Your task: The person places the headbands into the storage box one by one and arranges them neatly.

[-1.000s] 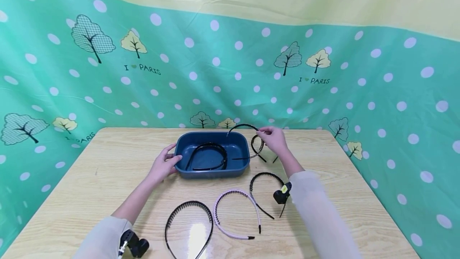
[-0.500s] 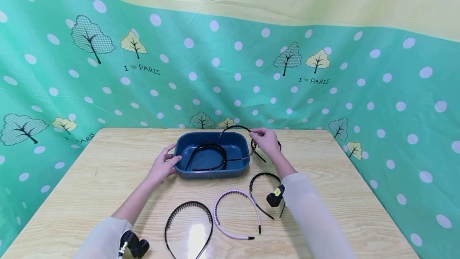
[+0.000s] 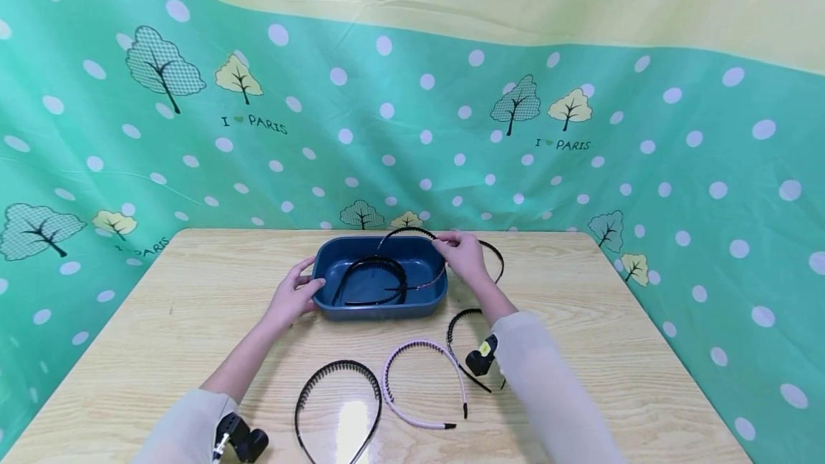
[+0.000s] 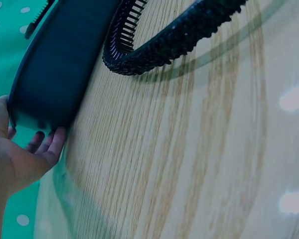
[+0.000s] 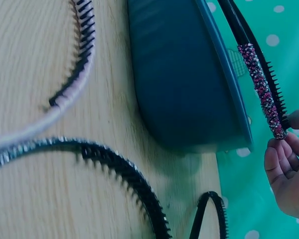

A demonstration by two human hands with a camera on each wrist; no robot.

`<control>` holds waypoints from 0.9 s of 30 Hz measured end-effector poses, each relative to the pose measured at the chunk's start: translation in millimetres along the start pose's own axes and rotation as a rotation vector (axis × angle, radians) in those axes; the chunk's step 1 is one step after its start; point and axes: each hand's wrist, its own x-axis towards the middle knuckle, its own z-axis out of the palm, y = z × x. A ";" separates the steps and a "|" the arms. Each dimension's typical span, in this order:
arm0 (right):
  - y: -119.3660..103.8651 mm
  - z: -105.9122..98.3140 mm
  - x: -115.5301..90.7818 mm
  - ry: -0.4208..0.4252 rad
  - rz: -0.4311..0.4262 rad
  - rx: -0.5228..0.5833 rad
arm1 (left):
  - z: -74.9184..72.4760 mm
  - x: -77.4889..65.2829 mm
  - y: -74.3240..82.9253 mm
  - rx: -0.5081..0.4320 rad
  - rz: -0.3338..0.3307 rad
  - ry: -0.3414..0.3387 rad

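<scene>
A thin black headband [image 3: 412, 258] set with pink stones along one stretch is held over the right end of the blue tub [image 3: 335, 306]. It is pinched at its arch by the fingertips [image 5: 275, 162] of the right hand [image 3: 459, 255], with one end dipping into the tub and the other raised above the far rim. In the right wrist view the jewelled stretch [image 5: 261, 89] is seen just above the tub's rim. A second black headband [image 3: 372, 279] lies inside the tub.

The left end of the tub is gripped by the left hand [image 3: 293, 293], the thumb on the rim and the fingers [image 4: 47, 147] curled under the outer wall.

The tub stands on a wooden table [image 3: 193, 306]. Just behind the right hand another black headband [image 3: 493, 258] lies on the table. Nearer the person, three more are laid out side by side: a black toothed one [image 3: 338, 396], a pink one [image 3: 422, 382], and a black one [image 3: 460, 335] partly hidden by the right sleeve [image 3: 548, 385]. A green spotted cloth [image 3: 193, 142] hangs behind the table.
</scene>
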 end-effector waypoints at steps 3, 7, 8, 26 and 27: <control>-2.6 5.0 -1.4 -0.003 0.001 -0.009 | 0.0 0.0 -0.1 -0.005 -0.003 0.001; -7.6 11.6 -3.6 -0.005 0.025 -0.036 | -0.1 -0.2 0.1 -0.013 -0.011 0.000; -8.9 13.0 -4.3 -0.008 0.033 -0.034 | -0.1 -0.3 0.4 -0.015 -0.012 -0.001; -16.6 38.8 -12.4 -0.037 0.055 -0.011 | 1.2 -1.1 1.0 -0.033 -0.016 -0.002; -17.4 39.9 -12.9 -0.037 0.055 -0.012 | 1.3 -1.0 0.9 -0.033 -0.017 -0.003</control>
